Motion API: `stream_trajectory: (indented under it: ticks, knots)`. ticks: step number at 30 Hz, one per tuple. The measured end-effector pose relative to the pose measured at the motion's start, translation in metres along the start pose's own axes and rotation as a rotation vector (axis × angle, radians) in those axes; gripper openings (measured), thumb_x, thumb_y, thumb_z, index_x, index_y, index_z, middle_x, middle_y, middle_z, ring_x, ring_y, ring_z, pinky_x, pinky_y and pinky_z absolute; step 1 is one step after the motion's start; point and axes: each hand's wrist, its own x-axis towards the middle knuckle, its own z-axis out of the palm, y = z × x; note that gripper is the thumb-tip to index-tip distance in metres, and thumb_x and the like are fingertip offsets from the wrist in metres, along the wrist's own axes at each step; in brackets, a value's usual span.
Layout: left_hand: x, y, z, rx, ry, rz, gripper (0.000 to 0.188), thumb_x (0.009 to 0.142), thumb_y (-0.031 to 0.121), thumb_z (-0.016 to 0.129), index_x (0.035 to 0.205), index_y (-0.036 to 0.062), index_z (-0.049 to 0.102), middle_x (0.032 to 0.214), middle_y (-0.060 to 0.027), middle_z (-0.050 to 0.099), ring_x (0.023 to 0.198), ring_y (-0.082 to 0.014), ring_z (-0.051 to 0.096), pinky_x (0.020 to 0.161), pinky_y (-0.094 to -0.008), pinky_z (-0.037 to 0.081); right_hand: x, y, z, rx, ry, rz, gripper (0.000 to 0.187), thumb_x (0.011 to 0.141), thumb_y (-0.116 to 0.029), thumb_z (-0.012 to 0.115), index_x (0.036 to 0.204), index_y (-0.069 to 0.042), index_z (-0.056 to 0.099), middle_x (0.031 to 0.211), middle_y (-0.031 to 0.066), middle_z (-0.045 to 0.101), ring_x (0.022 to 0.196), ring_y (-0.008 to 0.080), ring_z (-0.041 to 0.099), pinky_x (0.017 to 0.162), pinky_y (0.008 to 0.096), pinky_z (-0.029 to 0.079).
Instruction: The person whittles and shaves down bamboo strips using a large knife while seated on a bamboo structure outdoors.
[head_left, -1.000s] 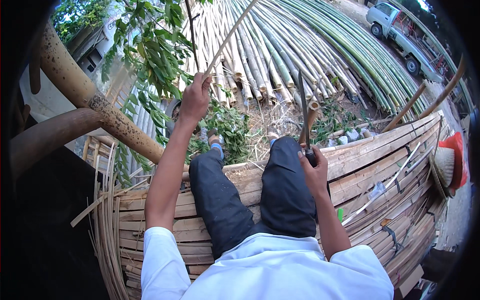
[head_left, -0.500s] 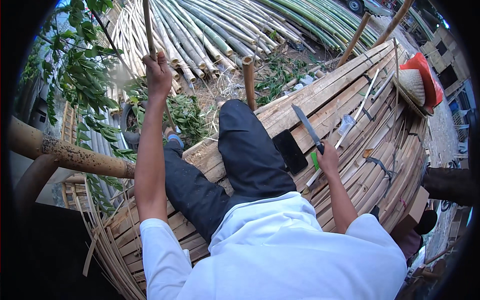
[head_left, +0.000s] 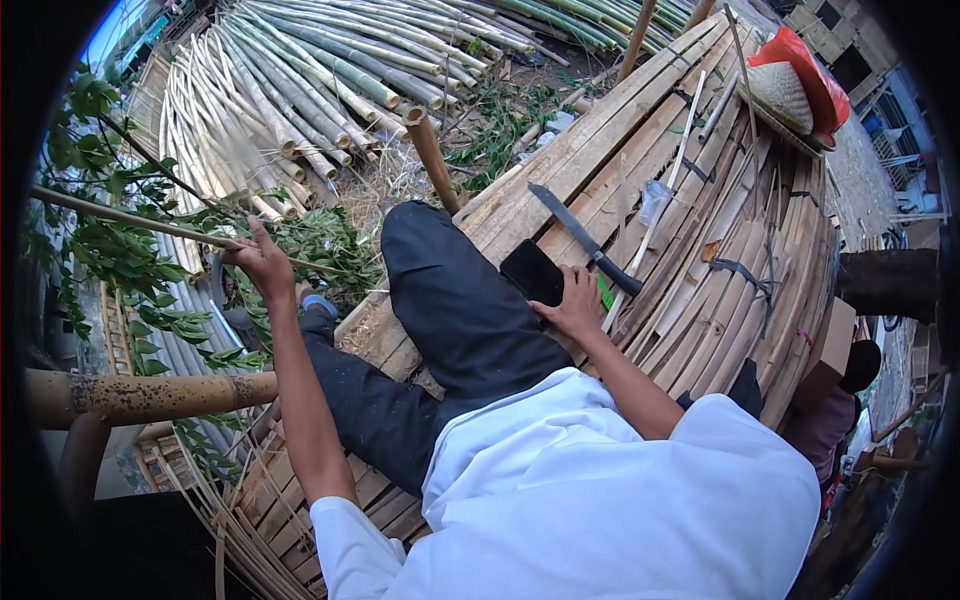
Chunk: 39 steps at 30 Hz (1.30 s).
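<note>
My left hand [head_left: 262, 268], out at the left, is closed round a thin bamboo stick [head_left: 130, 213] that slants down toward the leaves by my foot. My right hand [head_left: 575, 305] is down at the corner of a black phone [head_left: 532, 273] lying beside my thigh. Its fingers are stretched out and apart, with the thumb at the phone's edge; whether it bears any of the phone's weight I cannot tell. Just beyond that hand, a knife [head_left: 580, 235] with a long blade and dark handle lies loose on the split bamboo slats [head_left: 490, 222].
A bamboo post [head_left: 430, 155] stands past my knee. A thick bamboo rail [head_left: 150, 397] crosses at the left, below leafy branches [head_left: 110, 240]. Piled bamboo poles [head_left: 310, 60] lie ahead. A woven hat [head_left: 778, 95] with red cloth rests on the slats, far right. A clear plastic bag [head_left: 653, 203] lies nearer.
My right hand has let go of the knife, which now lies on the slats, and has moved to the phone. My left hand has lowered, tipping the stick from upright to nearly level.
</note>
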Motion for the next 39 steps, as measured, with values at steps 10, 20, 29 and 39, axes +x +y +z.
stream_trajectory:
  ticks: [10, 20, 29, 39]
  knots:
    - [-0.031, -0.005, -0.004, -0.069, 0.165, -0.011, 0.043, 0.097, 0.031, 0.056, 0.104, 0.0006, 0.027, 0.103, -0.0137, 0.029, 0.094, -0.0197, 0.038, 0.088, -0.0404, 0.039, -0.001, 0.001, 0.004, -0.027, 0.043, -0.038, 0.080, 0.065, -0.053, 0.078, 0.126, -0.009, 0.051, 0.120, 0.0120, 0.045, 0.115, 0.0315, 0.039, 0.098, 0.0455, 0.032]
    - [-0.051, -0.003, -0.028, -0.073, 0.314, 0.036, 0.039, 0.091, 0.014, 0.063, 0.099, 0.0054, 0.026, 0.101, -0.0083, 0.027, 0.089, -0.0190, 0.034, 0.090, -0.0371, 0.036, -0.012, -0.203, -0.067, 1.157, -0.309, -0.555, 0.022, 0.088, -0.015, 0.066, 0.102, 0.000, 0.061, 0.088, 0.0079, 0.063, 0.082, 0.0145, 0.063, 0.072, 0.0268, 0.049]
    - [-0.072, 0.015, -0.020, -0.145, 0.447, 0.115, 0.032, 0.088, 0.010, 0.066, 0.092, 0.0032, 0.035, 0.099, -0.0081, 0.037, 0.093, -0.0207, 0.044, 0.087, -0.0374, 0.040, -0.076, -0.337, -0.071, 1.697, -1.509, 0.145, 0.070, 0.089, -0.065, 0.049, 0.123, -0.004, 0.048, 0.089, 0.0067, 0.059, 0.065, 0.0097, 0.058, 0.055, 0.0235, 0.050]
    - [-0.083, 0.014, -0.005, -0.198, 0.342, 0.037, 0.028, 0.093, 0.003, 0.057, 0.101, 0.0026, 0.030, 0.106, -0.0104, 0.036, 0.101, -0.0210, 0.048, 0.090, -0.0347, 0.046, -0.081, -0.365, -0.060, 1.863, -1.470, 0.185, 0.044, 0.093, -0.052, 0.055, 0.102, -0.009, 0.050, 0.074, -0.0008, 0.049, 0.056, 0.0054, 0.049, 0.047, 0.0204, 0.040]
